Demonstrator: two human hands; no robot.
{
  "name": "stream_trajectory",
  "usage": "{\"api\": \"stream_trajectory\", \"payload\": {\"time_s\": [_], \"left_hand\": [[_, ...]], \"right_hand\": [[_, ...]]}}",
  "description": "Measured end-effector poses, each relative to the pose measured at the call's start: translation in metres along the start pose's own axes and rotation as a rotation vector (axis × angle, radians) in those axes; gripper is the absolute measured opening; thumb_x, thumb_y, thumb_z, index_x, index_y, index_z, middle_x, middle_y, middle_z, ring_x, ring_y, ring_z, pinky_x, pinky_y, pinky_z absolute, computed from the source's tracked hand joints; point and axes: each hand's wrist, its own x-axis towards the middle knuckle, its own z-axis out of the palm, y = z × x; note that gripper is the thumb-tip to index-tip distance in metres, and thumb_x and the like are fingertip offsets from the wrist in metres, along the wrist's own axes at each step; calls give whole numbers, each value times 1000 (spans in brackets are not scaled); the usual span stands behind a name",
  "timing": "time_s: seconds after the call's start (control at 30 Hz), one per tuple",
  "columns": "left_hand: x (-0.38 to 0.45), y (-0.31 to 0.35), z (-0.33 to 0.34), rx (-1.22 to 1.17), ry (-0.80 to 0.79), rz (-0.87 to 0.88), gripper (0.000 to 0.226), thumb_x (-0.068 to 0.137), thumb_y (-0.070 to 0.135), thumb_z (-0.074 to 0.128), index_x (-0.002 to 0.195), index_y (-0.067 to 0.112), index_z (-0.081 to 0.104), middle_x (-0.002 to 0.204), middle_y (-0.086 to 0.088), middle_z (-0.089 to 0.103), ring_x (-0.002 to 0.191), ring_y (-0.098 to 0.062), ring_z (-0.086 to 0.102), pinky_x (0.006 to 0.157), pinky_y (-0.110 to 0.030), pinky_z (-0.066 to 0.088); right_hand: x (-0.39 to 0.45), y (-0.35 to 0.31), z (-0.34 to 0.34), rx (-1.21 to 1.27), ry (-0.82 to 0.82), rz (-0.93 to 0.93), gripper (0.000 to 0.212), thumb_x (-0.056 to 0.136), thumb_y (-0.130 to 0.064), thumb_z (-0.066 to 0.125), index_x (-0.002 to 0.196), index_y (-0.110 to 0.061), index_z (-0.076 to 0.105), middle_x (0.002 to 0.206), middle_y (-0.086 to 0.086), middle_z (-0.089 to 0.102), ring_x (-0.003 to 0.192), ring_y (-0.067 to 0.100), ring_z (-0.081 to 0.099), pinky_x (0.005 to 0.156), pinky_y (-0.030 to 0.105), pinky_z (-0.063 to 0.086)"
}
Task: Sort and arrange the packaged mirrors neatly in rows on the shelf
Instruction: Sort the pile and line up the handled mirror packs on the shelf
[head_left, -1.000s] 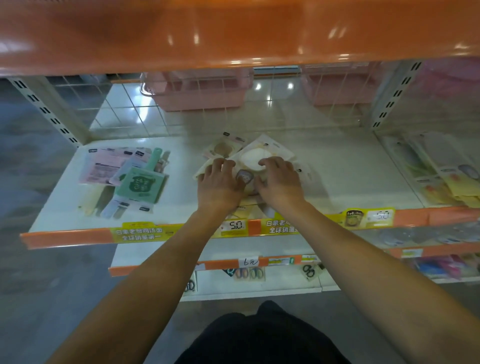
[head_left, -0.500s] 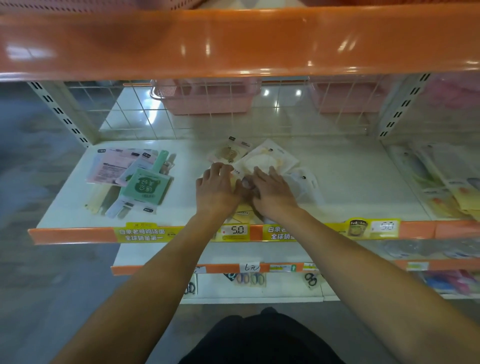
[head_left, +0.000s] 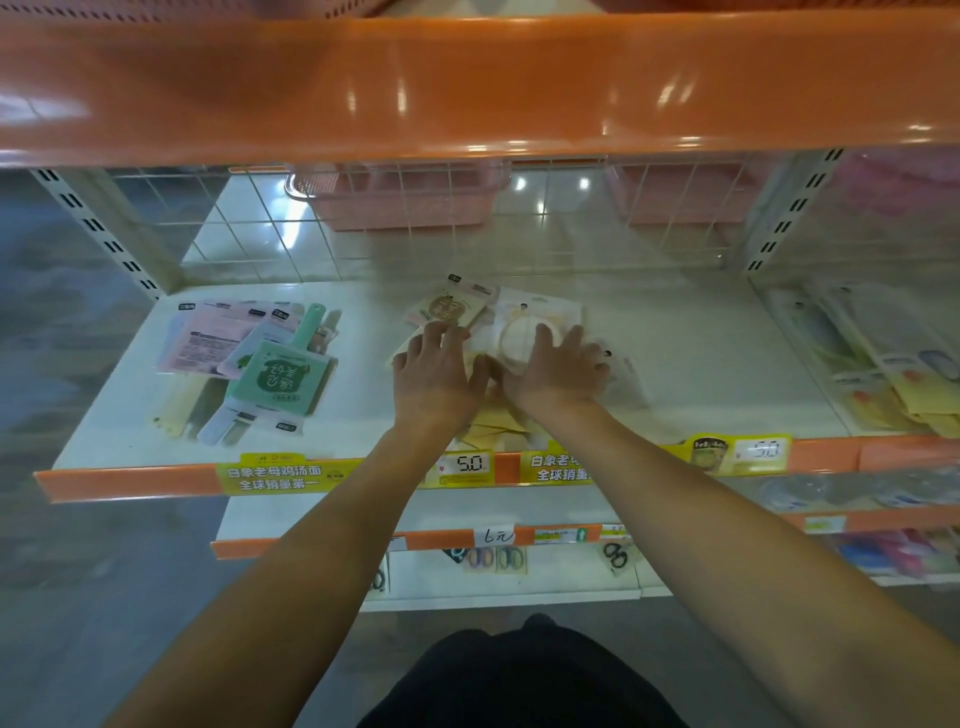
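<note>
A loose pile of packaged mirrors lies in the middle of the white shelf (head_left: 701, 374): a white packet with a round mirror (head_left: 524, 322), a beige packet (head_left: 447, 306) and yellow packets (head_left: 493, 426) near the front edge. My left hand (head_left: 436, 374) and my right hand (head_left: 556, 369) rest flat on this pile, side by side, thumbs touching, fingers spread. A second heap at the left holds a green handled mirror (head_left: 275, 379) over pink packets (head_left: 208, 338).
The orange edge of the upper shelf (head_left: 467, 78) hangs low overhead. Pink baskets (head_left: 395, 202) stand behind the wire grid. More long packets (head_left: 883, 364) lie in the right bay. Price labels (head_left: 467, 462) line the front strip; scissors (head_left: 615, 553) hang on the lower shelf.
My hands went from curled around a packet to lying flat on the pile with fingers spread. The white packet has turned squarer to the shelf. The view tilted slightly down.
</note>
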Motion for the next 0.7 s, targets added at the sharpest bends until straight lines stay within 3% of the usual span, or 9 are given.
{"api": "stream_trajectory", "payload": {"time_s": [0.13,0.27,0.43,0.53,0.6,0.7], "left_hand": [[3,-8,-4,7,-13,-30,42,89,38,51,126,18,50,134,-5,48,121,-28,47,97,-43,39],[5,-13,-3,16,-6,-32,40,90,40,50,124,18,50,131,-6,49,119,-29,48,96,-43,40],[4,-11,-1,-1,-11,-30,39,91,41,48,125,20,50,134,-4,46,119,-28,48,97,-43,39],[4,-14,-1,1,-19,-22,39,92,42,47,125,21,49,137,-3,45,121,-27,47,98,-44,40],[4,-16,-1,-1,-25,-10,40,92,41,47,126,20,49,136,-4,45,121,-28,47,98,-44,39],[6,-16,-2,-7,-36,6,39,92,40,47,126,20,49,136,-4,45,121,-28,47,98,-43,37]], "right_hand": [[3,-9,5,-62,-67,-95,66,78,-55,56,135,-28,36,148,15,22,133,48,24,105,55,28],[8,3,-2,-9,-92,-198,69,65,-51,61,128,-30,41,144,6,30,131,43,29,102,54,31],[6,0,-1,28,-81,-81,81,77,-63,57,145,-37,21,160,19,-6,144,47,1,113,57,15],[5,-3,0,11,-32,-19,64,79,-67,56,130,-32,40,152,28,17,139,44,18,108,53,24],[8,0,1,35,27,-38,52,79,-63,57,120,-32,49,138,20,39,129,40,31,100,48,30],[8,7,1,100,73,-48,60,80,-61,58,134,-38,45,137,14,41,127,38,35,100,46,34]]}}
